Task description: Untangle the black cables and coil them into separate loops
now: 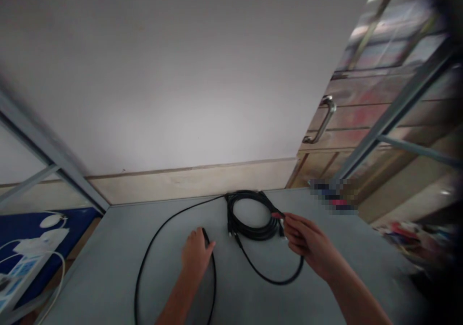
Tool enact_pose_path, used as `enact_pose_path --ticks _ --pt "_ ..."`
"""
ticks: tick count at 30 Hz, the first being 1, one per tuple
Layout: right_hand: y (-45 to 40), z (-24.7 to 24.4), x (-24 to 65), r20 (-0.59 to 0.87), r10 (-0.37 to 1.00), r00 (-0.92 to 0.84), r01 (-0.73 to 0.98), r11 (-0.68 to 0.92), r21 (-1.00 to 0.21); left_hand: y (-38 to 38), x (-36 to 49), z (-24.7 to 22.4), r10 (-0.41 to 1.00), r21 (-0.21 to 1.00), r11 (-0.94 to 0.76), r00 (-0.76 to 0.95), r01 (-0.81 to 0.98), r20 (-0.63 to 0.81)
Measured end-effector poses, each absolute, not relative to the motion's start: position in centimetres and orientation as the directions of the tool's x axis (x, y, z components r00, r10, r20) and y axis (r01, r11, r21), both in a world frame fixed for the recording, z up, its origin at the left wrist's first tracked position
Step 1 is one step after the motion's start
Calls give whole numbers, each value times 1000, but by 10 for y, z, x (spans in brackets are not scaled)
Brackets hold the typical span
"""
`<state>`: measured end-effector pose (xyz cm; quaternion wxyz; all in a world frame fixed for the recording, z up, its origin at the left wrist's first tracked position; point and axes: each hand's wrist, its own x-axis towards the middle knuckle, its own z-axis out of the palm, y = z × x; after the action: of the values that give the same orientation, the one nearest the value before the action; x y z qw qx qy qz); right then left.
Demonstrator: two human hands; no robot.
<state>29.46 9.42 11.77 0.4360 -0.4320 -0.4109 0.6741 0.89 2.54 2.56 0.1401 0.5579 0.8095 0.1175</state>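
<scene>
A coiled black cable [253, 233] lies on the grey tabletop [108, 257], towards its back edge. One length of it sweeps out to the left and runs down past the bottom of the view. With its fingers curled, my left hand [195, 252] holds a stretch of this black cable left of the coil. At the coil's right side my right hand [307, 243] pinches another part of the cable between thumb and fingers. Below that hand a loose loop hangs round to a connector near the coil's lower left. Small connector ends show at the coil's edge.
A white power strip [29, 262] with white cords rests on a blue surface [81, 223] at the left. Grey metal posts [72, 180] rise on both sides. Behind the table stands a pale wall [195, 98]; a door handle [323, 120] shows at the right.
</scene>
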Motion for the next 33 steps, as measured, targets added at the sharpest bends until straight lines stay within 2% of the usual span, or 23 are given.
enact_pose_path --ticks 4,7,9,12,13,15,16,19,20,22,25,28,33 --pt "78 113 281 -284 898 -336 -362 -402 -841 5 20 7 965 404 262 -226 877 -134" --pt "67 111 272 -336 836 -434 -328 -494 -805 -13 25 3 984 468 173 -131 867 -122" --pt "62 111 265 -354 795 -493 -255 -521 -815 -19 27 10 995 522 93 -92 848 -28" --pt "54 119 253 -340 775 -533 -123 -469 -875 -16 34 43 951 542 -123 -59 831 305" --pt "52 123 249 -327 772 -545 -78 -435 -897 -11 37 58 906 498 -231 -1 836 423" --pt "47 134 240 -301 758 -578 8 -363 -932 5 45 88 767 332 -489 215 807 605" --pt "45 140 237 -293 745 -600 47 -333 -942 14 48 101 686 241 -600 336 763 646" --pt "42 156 234 -272 735 -621 141 -236 -961 45 48 125 468 55 -767 499 640 729" --pt "43 159 236 -256 750 -610 168 -193 -967 53 45 129 421 -20 -778 545 628 725" --pt "47 161 247 -208 792 -574 224 -92 -970 66 33 132 403 -89 -725 526 683 749" --pt "55 154 272 -140 841 -523 291 22 -957 76 7 131 480 -68 -639 466 766 743" --pt "59 143 298 -105 874 -474 344 75 -936 77 -21 131 501 -26 -565 367 825 784" --pt "56 129 327 -170 863 -476 427 58 -902 74 -54 121 537 13 -468 273 884 798"
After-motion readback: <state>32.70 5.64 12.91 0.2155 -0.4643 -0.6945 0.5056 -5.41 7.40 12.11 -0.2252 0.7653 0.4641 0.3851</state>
